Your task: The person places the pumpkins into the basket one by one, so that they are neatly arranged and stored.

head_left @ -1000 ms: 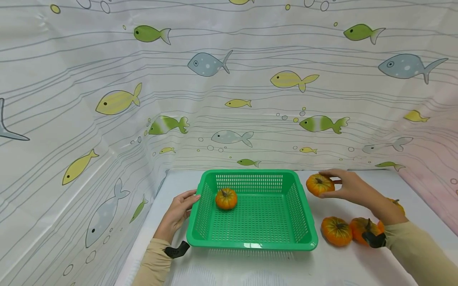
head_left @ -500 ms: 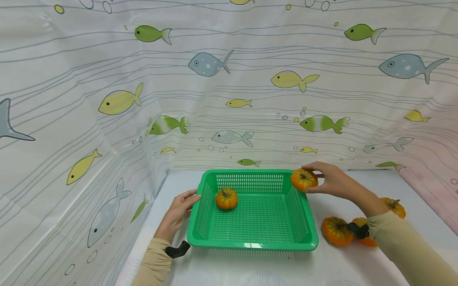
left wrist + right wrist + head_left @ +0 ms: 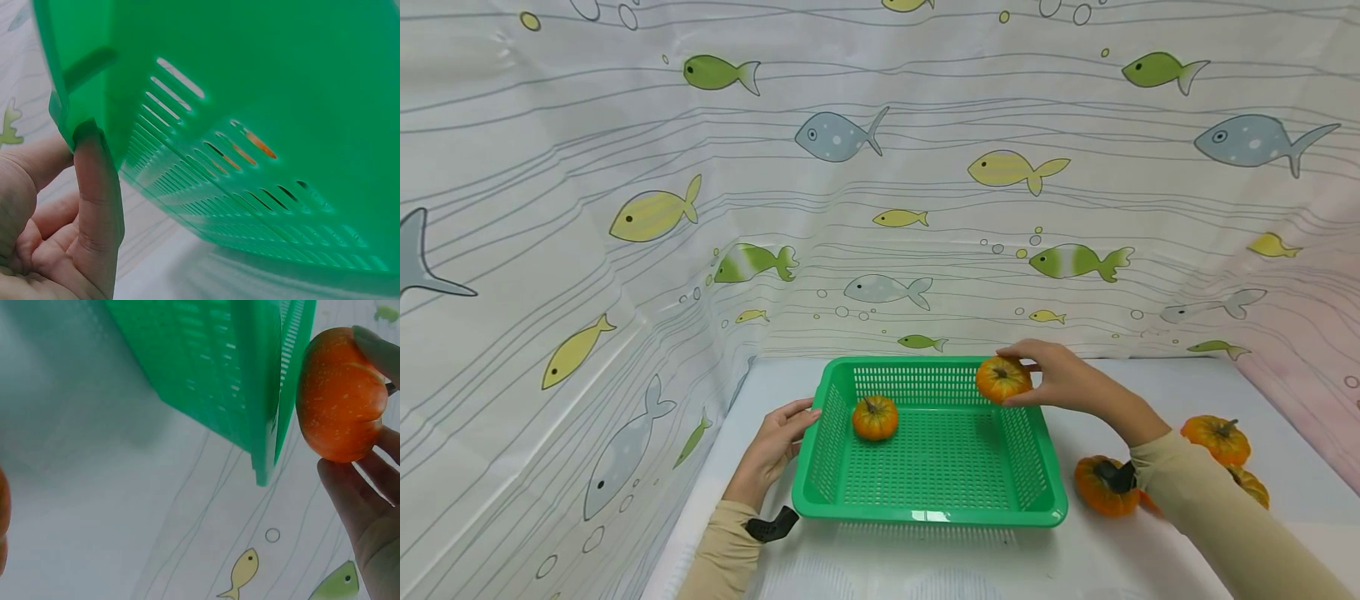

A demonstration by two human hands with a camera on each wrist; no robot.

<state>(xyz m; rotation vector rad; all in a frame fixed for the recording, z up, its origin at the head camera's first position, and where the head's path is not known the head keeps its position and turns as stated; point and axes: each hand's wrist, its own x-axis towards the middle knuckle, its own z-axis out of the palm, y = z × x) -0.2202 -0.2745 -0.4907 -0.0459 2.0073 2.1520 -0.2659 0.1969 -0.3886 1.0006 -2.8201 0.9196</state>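
Note:
A green plastic basket (image 3: 928, 516) with slotted walls stands on the table. My left hand (image 3: 772, 444) pinches its left rim; the left wrist view shows a finger (image 3: 97, 206) hooked under the edge. My right hand (image 3: 1060, 379) holds a small orange pumpkin (image 3: 1002, 379) between thumb and fingers, above the basket's back right corner. In the right wrist view this pumpkin (image 3: 340, 394) is off the table, beside the basket wall. Another small pumpkin (image 3: 876, 417) sits inside the basket, towards the left wall.
Right of the basket lie several more pumpkins, one near its wall (image 3: 1105, 486) and one farther right (image 3: 1217, 439), partly hidden by my right arm. A fish-patterned sheet (image 3: 955, 275) hangs behind and along the sides of the white table (image 3: 1120, 550).
My right hand has carried the pumpkin leftward from beside the basket to over its back right corner. The left hand, the basket and the pumpkin inside have stayed in place.

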